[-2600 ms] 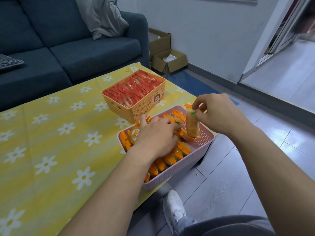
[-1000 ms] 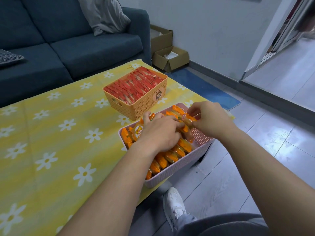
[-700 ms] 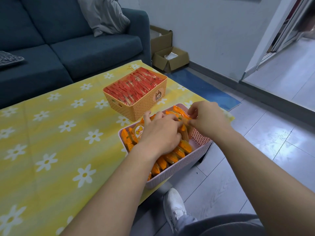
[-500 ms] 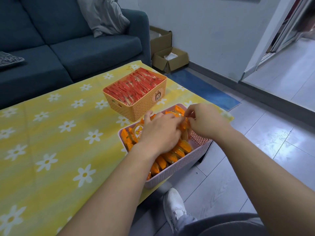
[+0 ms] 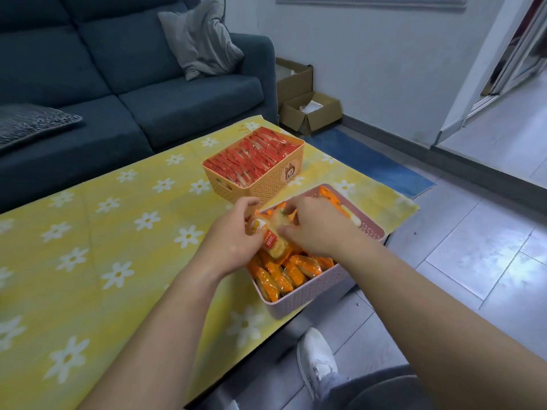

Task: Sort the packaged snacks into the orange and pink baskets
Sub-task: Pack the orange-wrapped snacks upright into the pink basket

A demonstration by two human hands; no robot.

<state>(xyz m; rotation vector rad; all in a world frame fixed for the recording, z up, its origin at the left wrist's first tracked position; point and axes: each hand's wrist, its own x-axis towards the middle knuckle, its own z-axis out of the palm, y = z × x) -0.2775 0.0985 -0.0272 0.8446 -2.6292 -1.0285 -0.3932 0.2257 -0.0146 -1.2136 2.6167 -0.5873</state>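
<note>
The pink basket (image 5: 313, 290) sits at the table's right edge, holding rows of orange snack packets (image 5: 284, 276). Behind it stands the orange basket (image 5: 266, 187), packed with red snack packets (image 5: 251, 158). Both hands meet over the pink basket's far left part. My left hand (image 5: 233, 238) grips an orange packet (image 5: 270, 241) from the left side. My right hand (image 5: 319, 229) pinches the top of the same cluster of packets with its fingertips. The packets beneath my hands are hidden.
A yellow tablecloth with white flowers (image 5: 118, 232) covers the table. A blue sofa (image 5: 148, 99) with a grey cushion stands behind it. Cardboard boxes (image 5: 310, 113) and a blue mat (image 5: 370, 161) lie on the floor at the right. My white shoe (image 5: 316, 359) is under the table's edge.
My right hand brought a packet down into the pink basket and slid left against my left hand. My left hand turned from palm-down to gripping a packet from the side.
</note>
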